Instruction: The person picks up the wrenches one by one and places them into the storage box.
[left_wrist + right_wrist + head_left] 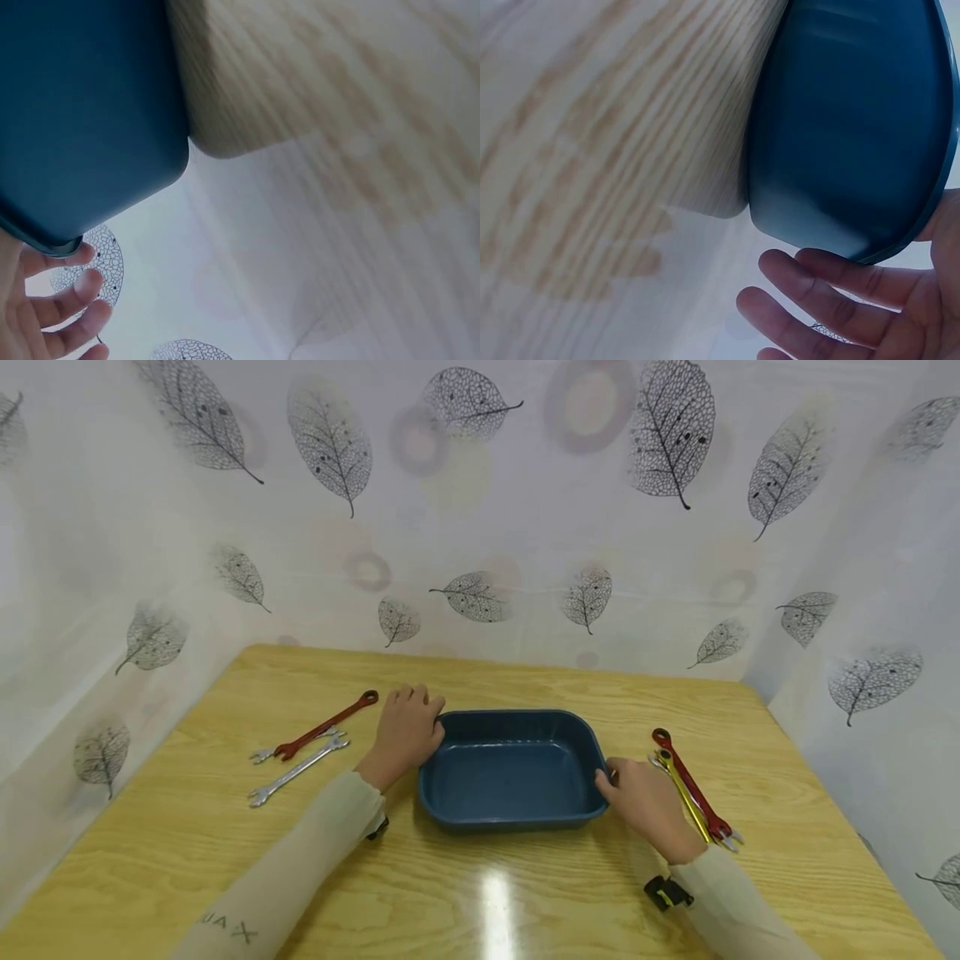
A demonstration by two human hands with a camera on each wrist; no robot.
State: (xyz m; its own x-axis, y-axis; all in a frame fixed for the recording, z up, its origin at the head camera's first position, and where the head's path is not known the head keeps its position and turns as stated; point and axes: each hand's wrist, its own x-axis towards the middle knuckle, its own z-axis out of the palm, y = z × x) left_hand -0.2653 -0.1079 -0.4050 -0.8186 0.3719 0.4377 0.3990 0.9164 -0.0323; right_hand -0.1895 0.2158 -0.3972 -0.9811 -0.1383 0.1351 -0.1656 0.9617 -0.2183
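A dark blue rectangular plastic tray (504,781) with rounded corners sits on the wooden table, holding nothing. My left hand (408,731) grips its rim at the far left corner, the thumb on the rim. In the left wrist view the fingers (71,296) of that hand spread beside the corner, one tucked against the lip. At the right side, my right hand (647,800) holds the rim with the thumb over it. Its other fingers (840,300) reach along the tray's outer wall in the right wrist view.
Left of the tray lie a red wrench (327,724), a silver wrench (298,770) and another silver one partly under the red. To the right are a red wrench (693,785) and a yellow wrench (686,793), with silver ends showing. A leaf-patterned curtain (525,543) surrounds the table (420,902).
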